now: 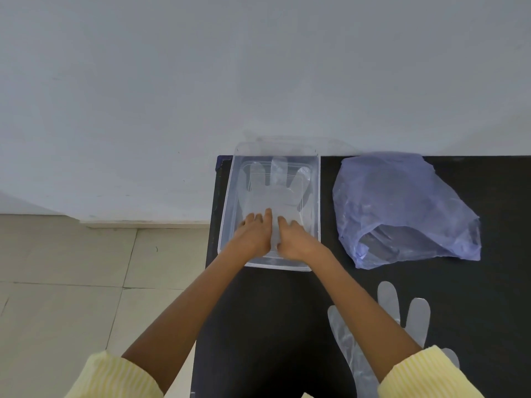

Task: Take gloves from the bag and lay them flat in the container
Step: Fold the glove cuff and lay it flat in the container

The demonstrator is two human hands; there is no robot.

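**Both hands flat on a glove in the container**

While both arms reach forward, the left hand (254, 229) and right hand (293, 238) lie side by side, palms down, fingers straight and close together, pressing a clear glove (273, 191) flat in the clear container (227, 196). At 3 o'clock from the container lies the bluish bag (402, 208), mouth toward the person. At 5 o'clock, on the black table (273, 326), a second glove (402, 314) lies partly under the right forearm.
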